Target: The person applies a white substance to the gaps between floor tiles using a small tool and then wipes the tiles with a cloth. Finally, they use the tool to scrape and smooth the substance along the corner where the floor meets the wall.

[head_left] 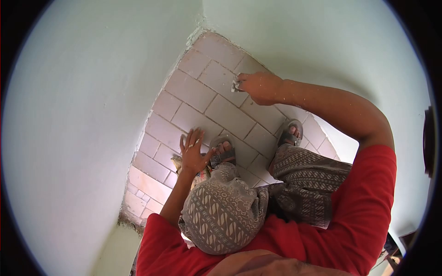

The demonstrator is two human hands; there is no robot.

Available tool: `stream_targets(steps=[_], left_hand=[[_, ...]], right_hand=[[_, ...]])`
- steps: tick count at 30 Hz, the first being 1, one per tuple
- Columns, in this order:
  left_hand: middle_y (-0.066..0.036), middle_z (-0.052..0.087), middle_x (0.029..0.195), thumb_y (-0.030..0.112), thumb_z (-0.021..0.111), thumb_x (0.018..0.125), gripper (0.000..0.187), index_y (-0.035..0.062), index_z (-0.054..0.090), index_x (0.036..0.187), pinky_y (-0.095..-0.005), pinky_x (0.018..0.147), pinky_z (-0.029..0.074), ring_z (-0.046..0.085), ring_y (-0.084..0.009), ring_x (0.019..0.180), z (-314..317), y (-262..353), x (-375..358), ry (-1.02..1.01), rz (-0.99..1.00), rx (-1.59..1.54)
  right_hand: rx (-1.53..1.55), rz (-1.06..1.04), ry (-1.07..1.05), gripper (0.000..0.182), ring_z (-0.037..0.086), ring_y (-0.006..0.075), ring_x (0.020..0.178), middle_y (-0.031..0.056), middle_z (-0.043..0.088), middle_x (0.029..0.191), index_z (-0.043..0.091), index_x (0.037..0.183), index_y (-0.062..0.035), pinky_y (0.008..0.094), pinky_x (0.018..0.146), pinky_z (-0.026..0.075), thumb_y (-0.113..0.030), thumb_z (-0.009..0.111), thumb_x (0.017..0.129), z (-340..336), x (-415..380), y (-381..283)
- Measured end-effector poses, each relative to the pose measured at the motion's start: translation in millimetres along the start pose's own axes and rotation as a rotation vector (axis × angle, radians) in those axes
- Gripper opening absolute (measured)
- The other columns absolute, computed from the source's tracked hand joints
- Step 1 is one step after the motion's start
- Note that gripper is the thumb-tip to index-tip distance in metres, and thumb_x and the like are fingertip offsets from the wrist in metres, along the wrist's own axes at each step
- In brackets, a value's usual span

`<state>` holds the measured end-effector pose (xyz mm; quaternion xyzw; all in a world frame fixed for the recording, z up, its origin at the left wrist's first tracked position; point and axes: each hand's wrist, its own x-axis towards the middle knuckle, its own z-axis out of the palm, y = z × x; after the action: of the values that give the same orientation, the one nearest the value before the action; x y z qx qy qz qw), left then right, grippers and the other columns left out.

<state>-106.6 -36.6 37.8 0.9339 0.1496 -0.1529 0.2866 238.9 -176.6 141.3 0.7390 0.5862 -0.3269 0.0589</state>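
My right hand [262, 87] is closed low over the tiled floor [230, 115], near the far corner. Its fingers pinch a small grey-white piece [236, 84]; whether it is a rag, a sponge or a scraper does not show. Fingers spread, my left hand [194, 149] rests on the tiles beside my left sandal [223, 154]. Whitish smears mark its fingers. Partly hidden behind that wrist lies a crumpled, printed packet [201, 178]. Narrow joints run between the pinkish-grey tiles.
Pale green walls rise on the left [83, 101] and right [322, 41], meeting at the far corner. Rough white edging [192, 39] follows the floor's border. My right sandal [290, 132] stands on the tiles. A dark object [428, 140] is at the right edge.
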Motion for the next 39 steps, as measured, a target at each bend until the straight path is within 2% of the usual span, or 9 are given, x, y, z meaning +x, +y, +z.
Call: stream_targets(steps=[4, 7, 9, 13, 23, 26, 31, 36, 39], left_hand=[[-0.018, 0.038, 0.161, 0.033, 0.071, 0.089, 0.075, 0.0160, 0.045, 0.156, -0.0534, 0.127, 0.019, 0.028, -0.0369, 0.153, -16, 35, -66, -0.157, -0.491, 0.137], [-0.018, 0.041, 0.156, 0.020, 0.068, 0.088, 0.067, 0.0180, 0.050, 0.152, -0.0529, 0.120, 0.035, 0.043, -0.0397, 0.142, 30, -1, -100, -0.055, -0.476, -0.063], [-0.020, 0.063, 0.125, 0.010, 0.064, 0.085, 0.042, 0.0082, 0.068, 0.127, -0.0493, 0.091, 0.055, 0.068, -0.0412, 0.102, 49, -26, -115, 0.098, -0.419, -0.170], [-0.023, 0.069, 0.111, 0.007, 0.059, 0.087, 0.032, 0.0013, 0.071, 0.116, -0.0462, 0.089, 0.055, 0.069, -0.0420, 0.100, 29, -17, -142, 0.378, -0.546, -0.414], [-0.005, 0.070, 0.098, 0.007, 0.056, 0.099, 0.018, -0.0016, 0.067, 0.110, -0.0292, 0.082, 0.054, 0.064, -0.0103, 0.089, -114, 102, -187, 0.347, -0.628, -0.989], [-0.003, 0.067, 0.098, 0.014, 0.061, 0.103, 0.013, 0.0032, 0.064, 0.110, -0.0278, 0.082, 0.054, 0.064, -0.0098, 0.091, -119, 124, -187, 0.450, -0.590, -1.153], [-0.004, 0.065, 0.107, 0.018, 0.061, 0.105, 0.015, 0.0072, 0.059, 0.115, -0.0327, 0.093, 0.056, 0.064, -0.0145, 0.099, -107, 103, -147, 0.825, -0.410, -1.602], [-0.017, 0.047, 0.148, 0.045, 0.064, 0.102, 0.074, 0.0107, 0.031, 0.158, -0.0412, 0.113, 0.045, 0.051, -0.0268, 0.136, -73, 77, -101, 0.846, -0.375, -1.610], [-0.019, 0.025, 0.167, 0.071, 0.059, 0.094, 0.107, 0.0081, 0.010, 0.166, -0.0470, 0.123, 0.031, 0.031, -0.0317, 0.153, -17, 88, -79, 0.321, -0.178, -1.826]], right_hand=[[0.019, 0.011, 0.185, 0.035, 0.067, 0.0392, 0.114, 0.0138, 0.058, 0.136, 0.067, 0.121, -0.0022, 0.0486, 0.094, 0.057, 0.003, 0.058, 0.088, -19, 53, 13], [0.018, -0.102, 0.188, 0.035, 0.066, 0.0395, 0.114, 0.0149, 0.057, 0.138, 0.066, 0.121, -0.0019, 0.0484, 0.094, 0.057, 0.003, 0.057, 0.088, -6, 80, -9], [-0.047, -0.218, 0.125, 0.035, 0.066, 0.0393, 0.116, 0.0154, 0.056, 0.141, 0.066, 0.121, -0.0017, 0.0482, 0.094, 0.057, 0.003, 0.057, 0.088, 20, 81, -43], [-0.038, -0.293, 0.045, 0.036, 0.063, 0.0382, 0.120, 0.0158, 0.053, 0.146, 0.065, 0.124, -0.0026, 0.0477, 0.096, 0.056, 0.002, 0.056, 0.089, 87, 72, -86], [0.075, -0.698, 0.156, 0.039, 0.061, 0.0360, 0.125, 0.0181, 0.070, 0.122, 0.068, 0.128, -0.0048, 0.0451, 0.096, 0.056, -0.027, 0.064, 0.097, 179, 64, -133], [0.961, -0.421, -0.298, 0.070, 0.057, 0.0257, 0.134, 0.0166, 0.071, 0.126, 0.060, 0.141, -0.0020, 0.0381, 0.108, 0.048, -0.058, 0.063, 0.099, 127, 50, -175], [1.661, -0.613, -0.738, 0.062, 0.059, 0.0221, 0.129, 0.0127, 0.060, 0.139, 0.047, 0.147, -0.0001, 0.0372, 0.111, 0.048, -0.036, 0.067, 0.101, 81, 22, -193], [1.874, -0.322, -0.448, 0.045, 0.072, 0.0245, 0.107, 0.0112, 0.070, 0.119, 0.057, 0.138, -0.0007, 0.0383, 0.096, 0.059, -0.010, 0.068, 0.096, 55, -9, -165], [2.281, -0.328, -0.487, 0.041, 0.073, 0.0268, 0.103, 0.0120, 0.071, 0.118, 0.057, 0.137, -0.0006, 0.0406, 0.093, 0.061, -0.009, 0.065, 0.097, 69, -10, -118]])
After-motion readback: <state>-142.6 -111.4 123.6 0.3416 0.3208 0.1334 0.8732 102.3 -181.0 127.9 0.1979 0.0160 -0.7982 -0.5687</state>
